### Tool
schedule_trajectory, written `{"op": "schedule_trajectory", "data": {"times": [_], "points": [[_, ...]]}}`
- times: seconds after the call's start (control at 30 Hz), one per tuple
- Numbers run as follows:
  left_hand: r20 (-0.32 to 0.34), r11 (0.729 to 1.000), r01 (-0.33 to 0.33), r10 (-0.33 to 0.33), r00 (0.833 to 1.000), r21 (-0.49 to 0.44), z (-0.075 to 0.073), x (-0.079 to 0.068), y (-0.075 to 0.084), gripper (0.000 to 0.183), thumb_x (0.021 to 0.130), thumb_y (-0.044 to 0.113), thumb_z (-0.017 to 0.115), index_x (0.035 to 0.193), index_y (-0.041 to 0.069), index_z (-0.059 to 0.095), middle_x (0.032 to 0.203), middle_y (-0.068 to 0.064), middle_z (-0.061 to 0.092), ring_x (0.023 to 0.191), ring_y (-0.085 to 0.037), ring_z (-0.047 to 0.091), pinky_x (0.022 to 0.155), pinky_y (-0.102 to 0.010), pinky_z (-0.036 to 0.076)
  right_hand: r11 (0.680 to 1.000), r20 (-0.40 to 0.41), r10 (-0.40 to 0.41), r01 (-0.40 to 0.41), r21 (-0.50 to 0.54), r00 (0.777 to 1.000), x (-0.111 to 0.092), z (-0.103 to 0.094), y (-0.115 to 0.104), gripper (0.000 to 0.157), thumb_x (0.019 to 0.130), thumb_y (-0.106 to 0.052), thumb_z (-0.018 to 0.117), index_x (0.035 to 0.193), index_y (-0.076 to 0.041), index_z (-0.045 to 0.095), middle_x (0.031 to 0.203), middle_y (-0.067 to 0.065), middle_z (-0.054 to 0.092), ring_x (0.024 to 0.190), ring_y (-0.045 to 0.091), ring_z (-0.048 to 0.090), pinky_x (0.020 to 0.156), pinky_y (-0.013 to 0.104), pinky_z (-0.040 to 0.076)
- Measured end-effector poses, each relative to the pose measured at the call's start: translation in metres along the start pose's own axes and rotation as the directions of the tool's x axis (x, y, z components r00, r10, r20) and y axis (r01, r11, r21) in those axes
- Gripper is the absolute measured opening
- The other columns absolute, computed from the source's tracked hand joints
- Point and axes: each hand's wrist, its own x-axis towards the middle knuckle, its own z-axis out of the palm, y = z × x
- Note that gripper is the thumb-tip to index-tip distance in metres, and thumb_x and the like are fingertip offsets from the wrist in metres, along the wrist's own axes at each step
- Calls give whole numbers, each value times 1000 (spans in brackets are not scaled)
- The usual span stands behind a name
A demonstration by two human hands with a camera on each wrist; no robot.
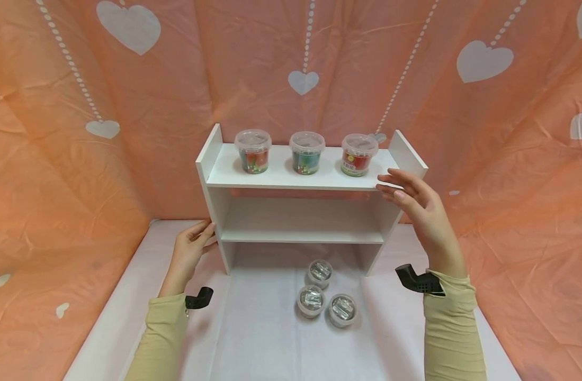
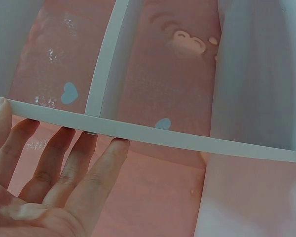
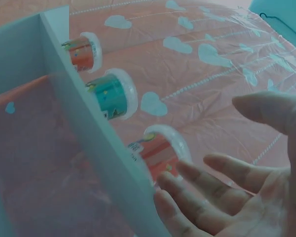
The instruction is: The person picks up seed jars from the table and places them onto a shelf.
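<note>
A white two-tier shelf (image 1: 302,237) stands before me with three clear-lidded plastic tubs on top: a red-labelled left tub (image 1: 254,153), a teal middle tub (image 1: 307,153) and a red right tub (image 1: 358,155). With fingertips on its outer side, my left hand (image 1: 188,256) touches the shelf's left side panel (image 2: 187,142). My right hand (image 1: 426,217) is beside the shelf's top right end, fingers spread and holding nothing. In the right wrist view its fingertips are close to the right tub (image 3: 160,160); whether they touch the shelf is hard to tell.
Three small round tubs with silvery contents sit on the white tabletop (image 1: 262,338) by the shelf's foot: a back one (image 1: 320,272), a left one (image 1: 311,300) and a right one (image 1: 342,309). Orange cloth (image 1: 252,63) with white hearts surrounds the back and sides.
</note>
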Motion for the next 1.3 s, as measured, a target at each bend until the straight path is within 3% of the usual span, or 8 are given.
{"op": "schedule_trajectory", "data": {"times": [0.3, 0.5, 0.7, 0.93, 1.13, 1.3], "points": [[12, 1000, 11, -11, 1000, -5, 0, 1, 0, 54, 97, 26, 57, 139, -5, 44, 144, -19, 40, 116, -22, 55, 91, -41, 51, 1000, 125, -13, 12, 8, 992, -17, 1, 16, 41, 96, 10, 40, 136, 16, 37, 130, 34, 47, 121, 36, 49, 102, 39, 44], [16, 1000, 4, -4, 1000, -9, 1, 2, 1, 53, 97, 26, 57, 138, -6, 45, 142, -20, 42, 114, -20, 56, 90, -41, 51, 999, 219, 37, -31, -31, 975, -32, 3, 30, 41, 97, 9, 40, 138, 13, 37, 132, 32, 46, 122, 37, 47, 105, 39, 41], [7, 1000, -1, 1, 1000, -23, 2, 3, -1, 53, 97, 25, 58, 137, -8, 45, 139, -22, 44, 105, -10, 59, 91, -46, 49, 999, 289, 31, -41, 30, 957, -44, 4, 47, 41, 96, 13, 36, 137, 17, 33, 131, 34, 45, 122, 37, 47, 105, 38, 41], [3, 999, -8, 8, 1000, -34, 1, 3, -2, 53, 97, 24, 58, 137, -9, 44, 139, -24, 44, 101, -5, 59, 90, -48, 49, 992, 349, 121, -128, -3, 929, -61, 1, 67, 42, 98, 9, 37, 139, 14, 33, 135, 33, 42, 124, 39, 45, 107, 33, 38], [4, 999, 2, -2, 1000, -33, 0, 3, -2, 54, 97, 24, 58, 138, -9, 43, 141, -23, 42, 103, -7, 59, 91, -48, 48, 986, 402, 141, -163, 21, 905, -72, -5, 86, 42, 98, 11, 33, 139, 15, 31, 136, 35, 40, 126, 44, 40, 108, 34, 36], [1, 1000, 7, -7, 1000, -28, 0, 2, -1, 54, 97, 24, 58, 138, -9, 44, 141, -22, 42, 103, -7, 59, 92, -48, 48, 978, 408, 181, -209, 24, 895, -81, -9, 98, 42, 98, 9, 36, 139, 15, 33, 136, 33, 42, 127, 40, 41, 107, 31, 37]]}}
